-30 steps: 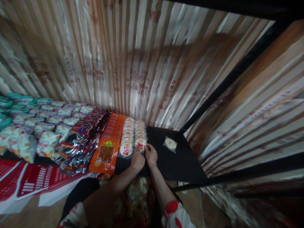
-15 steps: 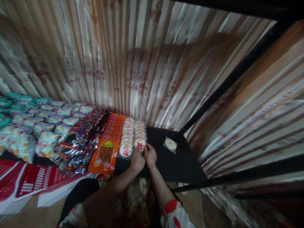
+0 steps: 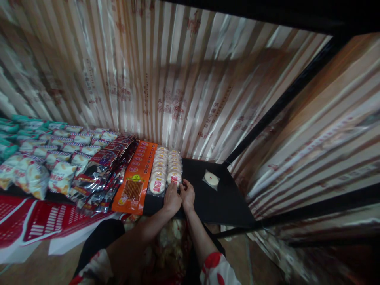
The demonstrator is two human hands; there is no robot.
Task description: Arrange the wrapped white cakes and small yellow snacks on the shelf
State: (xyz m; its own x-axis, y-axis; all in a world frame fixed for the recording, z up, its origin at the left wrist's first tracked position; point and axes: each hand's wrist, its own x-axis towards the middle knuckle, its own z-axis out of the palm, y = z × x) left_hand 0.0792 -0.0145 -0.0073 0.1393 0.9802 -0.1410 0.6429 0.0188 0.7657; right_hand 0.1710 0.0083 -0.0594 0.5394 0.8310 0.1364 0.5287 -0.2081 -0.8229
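Note:
Two rows of round white rice crackers in clear wrappers stand on a black shelf (image 3: 221,208). My left hand (image 3: 172,199) is at the near end of the right row (image 3: 174,168), its fingers closed on the lower edge of the front wrapped rice cracker (image 3: 173,177). Close beside it, my right hand (image 3: 187,194) is bent at that row's right corner, thumb and forefinger a little apart with nothing visible between them. The left row (image 3: 158,174) stands untouched. One single wrapped rice cracker (image 3: 211,179) lies flat farther right.
Left of the crackers lie a flat orange snack pack (image 3: 135,178), dark red foil packs (image 3: 107,166), white snack bags (image 3: 61,177) and green bags (image 3: 8,136). A black post (image 3: 276,111) rises at the right. Below the shelf edge is a clear bag of food (image 3: 172,241).
My right hand's fingers have loosened and lifted slightly from the front cracker's corner. My left hand stays at the row's front. The view has shifted slightly.

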